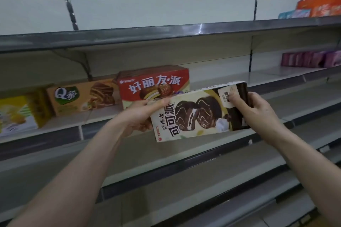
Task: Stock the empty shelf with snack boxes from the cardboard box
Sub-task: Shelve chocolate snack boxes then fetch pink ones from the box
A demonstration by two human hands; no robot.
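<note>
Both hands hold one cream-and-brown box [199, 112] in the air in front of the shelf [276, 86], not yet set down. The left hand [140, 114] grips its left end, thumb laid across the top corner and fingers tucked behind. The right hand [258, 110] clasps the dark right end, thumb pressed on the face. The box lies lengthwise and a bit tilted, its print running sideways, and its upper left corner overlaps the red box [153, 86] standing on the shelf beside a tan box [81, 96]. That closeness looks like the main risk: pushed straight in from here, the corner could nudge the red box back or askew and spoil the row. I'd also guess it needs turning so the print reads upright, and since only the ends are held, a loose turn could let it slip and drop to the lower shelves. The shelf's raised front edge could catch the bottom edge if it goes in too low. The cardboard box is out of view.
</note>
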